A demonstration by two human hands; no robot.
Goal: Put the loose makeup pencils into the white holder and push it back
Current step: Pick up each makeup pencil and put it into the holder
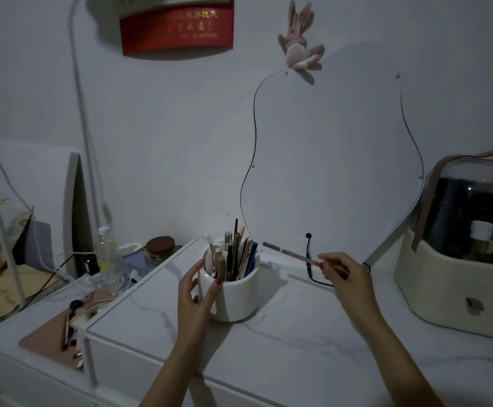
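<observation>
The white holder (237,301) is a round cup standing on the marble-patterned tabletop (298,353), with several pencils and brushes upright in it. My left hand (195,292) wraps its left side, thumb on the front wall, and a thin pale stick stands between the fingers. My right hand (345,274) is to the right of the holder. It pinches one end of a pink makeup pencil (289,252), which is held in the air with its dark tip pointing left towards the holder's rim.
A wavy mirror (336,160) leans on the wall behind the holder, with a black cable (310,259) at its foot. A cream cosmetics case (459,259) stands at the right. At the left, a lower shelf holds a pink tray (54,339) with brushes, a bottle and a jar.
</observation>
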